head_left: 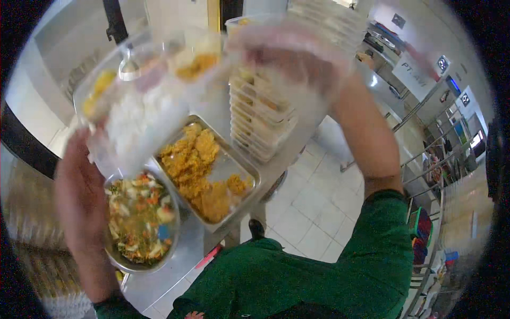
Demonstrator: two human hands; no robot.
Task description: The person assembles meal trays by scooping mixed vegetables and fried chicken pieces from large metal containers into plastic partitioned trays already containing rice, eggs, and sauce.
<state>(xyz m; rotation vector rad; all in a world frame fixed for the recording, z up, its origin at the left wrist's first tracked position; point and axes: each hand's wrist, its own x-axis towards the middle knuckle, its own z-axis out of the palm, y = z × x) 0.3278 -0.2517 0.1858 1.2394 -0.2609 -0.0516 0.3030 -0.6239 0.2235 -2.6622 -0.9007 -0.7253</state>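
A clear plastic meal tray (142, 119) is up in front of me, blurred by motion. White rice, an orange-yellow food, something yellow and a spoon-like shiny shape show in its compartments. My left hand (82, 183) grips its near left corner. At its far right edge is my right hand (297, 58), in a clear plastic glove, with the fingers curled and smeared; it appears to grip that edge. Below the tray lie a rectangular steel pan (234, 165) of orange-yellow food and a round steel bowl (141, 223) of chopped mixed vegetables with a small blue item.
A tall stack of filled clear meal trays (260, 114) stands beyond the pan on the steel table (186, 255). More stacked clear trays (34, 244) are at the left edge. On the right are a tiled floor (308, 207), metal racks (425, 181) and a green-edged crate (421, 228).
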